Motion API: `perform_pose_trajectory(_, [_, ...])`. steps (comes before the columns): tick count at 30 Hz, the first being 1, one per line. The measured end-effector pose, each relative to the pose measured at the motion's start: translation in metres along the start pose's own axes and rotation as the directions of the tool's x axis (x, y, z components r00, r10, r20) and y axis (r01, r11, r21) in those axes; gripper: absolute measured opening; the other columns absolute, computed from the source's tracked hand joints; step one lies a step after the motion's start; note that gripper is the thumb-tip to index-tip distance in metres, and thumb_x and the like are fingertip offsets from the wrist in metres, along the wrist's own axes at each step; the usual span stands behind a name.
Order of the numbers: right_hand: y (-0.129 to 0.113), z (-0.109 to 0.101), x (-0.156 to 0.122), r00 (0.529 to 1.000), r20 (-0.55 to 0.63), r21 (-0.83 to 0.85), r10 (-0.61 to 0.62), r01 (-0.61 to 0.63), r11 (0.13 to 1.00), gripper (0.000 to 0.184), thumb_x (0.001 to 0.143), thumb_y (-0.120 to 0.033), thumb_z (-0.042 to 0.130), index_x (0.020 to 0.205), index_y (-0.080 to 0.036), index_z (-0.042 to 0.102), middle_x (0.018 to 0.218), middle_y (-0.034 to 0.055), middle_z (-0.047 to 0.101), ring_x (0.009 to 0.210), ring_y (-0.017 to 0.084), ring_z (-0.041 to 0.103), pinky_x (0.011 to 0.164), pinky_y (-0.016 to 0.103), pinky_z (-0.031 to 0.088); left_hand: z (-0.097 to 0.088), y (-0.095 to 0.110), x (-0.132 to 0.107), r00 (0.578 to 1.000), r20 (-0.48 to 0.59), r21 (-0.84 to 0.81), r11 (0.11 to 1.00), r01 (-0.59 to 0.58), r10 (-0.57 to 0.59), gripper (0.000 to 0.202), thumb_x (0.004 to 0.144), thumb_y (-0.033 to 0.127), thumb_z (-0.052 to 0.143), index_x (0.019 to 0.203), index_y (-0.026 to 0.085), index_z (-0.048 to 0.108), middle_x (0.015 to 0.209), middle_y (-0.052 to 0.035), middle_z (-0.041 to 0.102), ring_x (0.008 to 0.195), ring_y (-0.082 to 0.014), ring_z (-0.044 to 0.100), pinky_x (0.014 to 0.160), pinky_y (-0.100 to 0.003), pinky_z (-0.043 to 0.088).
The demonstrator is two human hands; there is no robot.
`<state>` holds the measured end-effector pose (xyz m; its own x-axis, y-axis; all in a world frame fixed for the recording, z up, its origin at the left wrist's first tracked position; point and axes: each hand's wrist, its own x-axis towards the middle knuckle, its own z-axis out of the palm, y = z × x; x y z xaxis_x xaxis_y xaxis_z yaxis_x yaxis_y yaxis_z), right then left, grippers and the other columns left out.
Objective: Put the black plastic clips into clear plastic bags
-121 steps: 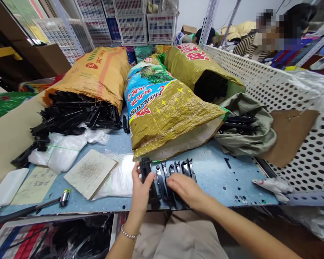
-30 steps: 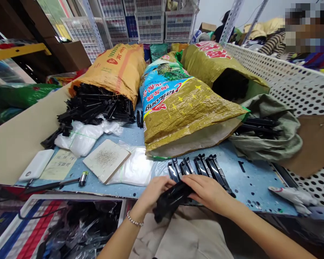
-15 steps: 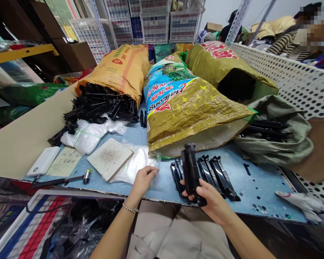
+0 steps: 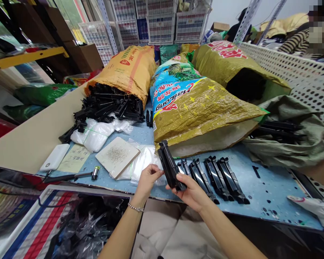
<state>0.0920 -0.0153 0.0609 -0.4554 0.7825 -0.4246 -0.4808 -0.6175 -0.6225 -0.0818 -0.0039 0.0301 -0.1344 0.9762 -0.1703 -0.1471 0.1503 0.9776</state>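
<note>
My right hand (image 4: 191,190) grips a pair of long black plastic parts (image 4: 167,163), held tilted above the table's front edge. Just left of them, my left hand (image 4: 148,178), a beaded bracelet at its wrist, is closed in a pinch on the edge of a clear plastic bag. More clear plastic bags (image 4: 143,163) lie behind this hand, partly under a square whitish board (image 4: 117,155). To the right of the held parts, several similar black parts (image 4: 220,178) rest in a slanted row on the blue tabletop.
An orange sack (image 4: 129,68) spills black parts at the back left. A gold sack (image 4: 202,115) lies in the middle, and a grey-green sack (image 4: 288,151) at right. A hammer-like tool (image 4: 81,175) and a white power bank (image 4: 54,157) lie left. A white glove (image 4: 310,208) is far right.
My right hand has brought the black parts leftward, close to my left hand. My left hand keeps its pinch on the bag edge. The whole view has shifted slightly.
</note>
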Motion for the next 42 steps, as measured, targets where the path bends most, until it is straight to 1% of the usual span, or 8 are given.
perform_pose_trajectory(5, [0.004, 0.000, 0.005, 0.999, -0.009, 0.064, 0.036, -0.035, 0.997, 0.026, 0.076, -0.031, 0.071, 0.095, -0.014, 0.068, 0.086, 0.0074, 0.072, 0.071, 0.016, 0.068, 0.056, 0.022, 0.049, 0.001, 0.000, 0.000, 1.000, 0.021, -0.040, 0.999, 0.014, -0.013, 0.022, 0.067, 0.037, 0.073, 0.067, 0.016, 0.066, 0.069, -0.0008, 0.061, 0.071, -0.0151, 0.055, 0.071, -0.027, 0.041])
perform_pose_trajectory(14, [0.000, -0.001, 0.010, 0.999, 0.007, -0.019, -0.045, 0.045, 0.999, 0.020, 0.073, -0.029, 0.074, 0.084, -0.013, 0.069, 0.076, 0.0042, 0.069, 0.068, 0.015, 0.066, 0.055, 0.021, 0.050, -0.004, -0.005, 0.000, 0.999, -0.033, -0.097, 0.995, 0.038, -0.041, 0.025, 0.053, 0.027, 0.081, 0.056, 0.015, 0.060, 0.063, 0.0030, 0.054, 0.061, -0.0101, 0.048, 0.061, -0.023, 0.038])
perform_pose_trajectory(19, [-0.005, -0.008, 0.006, 1.000, -0.007, 0.093, 0.000, 0.001, 0.996, 0.016, 0.075, -0.028, 0.072, 0.083, -0.015, 0.068, 0.073, 0.0038, 0.068, 0.074, 0.017, 0.066, 0.053, 0.019, 0.048, -0.006, -0.005, 0.002, 0.997, -0.026, -0.166, 0.984, 0.068, -0.074, 0.027, 0.066, 0.040, 0.072, 0.065, 0.015, 0.062, 0.063, 0.0012, 0.056, 0.060, -0.0109, 0.049, 0.059, -0.023, 0.038])
perform_pose_trajectory(24, [0.014, 0.002, 0.015, 0.996, 0.045, 0.214, 0.070, -0.079, 0.974, 0.019, 0.078, -0.030, 0.068, 0.090, -0.015, 0.068, 0.083, 0.0054, 0.070, 0.071, 0.015, 0.066, 0.049, 0.018, 0.044, 0.003, -0.007, -0.001, 0.995, -0.004, -0.223, 0.970, 0.097, -0.100, 0.029, 0.069, 0.043, 0.070, 0.074, 0.016, 0.060, 0.066, 0.0009, 0.061, 0.063, -0.0120, 0.055, 0.064, -0.025, 0.043])
perform_pose_trajectory(29, [0.020, 0.003, 0.023, 0.995, 0.078, 0.302, 0.066, -0.087, 0.949, 0.023, 0.081, -0.033, 0.064, 0.095, -0.015, 0.067, 0.092, 0.0082, 0.071, 0.073, 0.015, 0.065, 0.049, 0.018, 0.044, -0.002, -0.006, -0.005, 0.989, 0.020, -0.222, 0.964, 0.146, -0.146, 0.034, 0.064, 0.040, 0.076, 0.082, 0.014, 0.063, 0.072, -0.0036, 0.068, 0.067, -0.0151, 0.062, 0.067, -0.027, 0.047])
perform_pose_trajectory(34, [0.016, -0.003, 0.016, 0.997, 0.044, 0.259, 0.060, -0.069, 0.964, 0.025, 0.081, -0.031, 0.064, 0.099, -0.014, 0.068, 0.100, 0.0100, 0.070, 0.074, 0.015, 0.066, 0.051, 0.018, 0.047, -0.005, -0.011, -0.004, 0.989, -0.047, -0.214, 0.968, 0.129, -0.142, 0.030, 0.061, 0.036, 0.078, 0.072, 0.014, 0.061, 0.066, -0.0015, 0.066, 0.058, -0.0115, 0.058, 0.060, -0.024, 0.044])
perform_pose_trajectory(39, [0.020, 0.001, 0.013, 0.998, 0.015, 0.175, 0.061, -0.063, 0.983, 0.020, 0.076, -0.028, 0.071, 0.089, -0.012, 0.070, 0.083, 0.0076, 0.071, 0.072, 0.017, 0.067, 0.052, 0.019, 0.048, 0.002, -0.015, -0.004, 0.992, -0.102, -0.173, 0.983, 0.062, -0.081, 0.032, 0.052, 0.026, 0.081, 0.058, 0.016, 0.051, 0.062, 0.0039, 0.058, 0.055, -0.0077, 0.050, 0.055, -0.019, 0.039])
perform_pose_trajectory(42, [0.014, 0.004, 0.013, 1.000, -0.003, 0.114, 0.015, -0.015, 0.993, 0.017, 0.074, -0.026, 0.073, 0.082, -0.011, 0.070, 0.075, 0.0063, 0.070, 0.069, 0.016, 0.067, 0.053, 0.019, 0.049, -0.002, -0.012, -0.006, 0.994, -0.104, -0.144, 0.989, 0.030, -0.045, 0.033, 0.056, 0.026, 0.078, 0.059, 0.017, 0.046, 0.063, 0.0039, 0.056, 0.056, -0.0084, 0.051, 0.055, -0.020, 0.041])
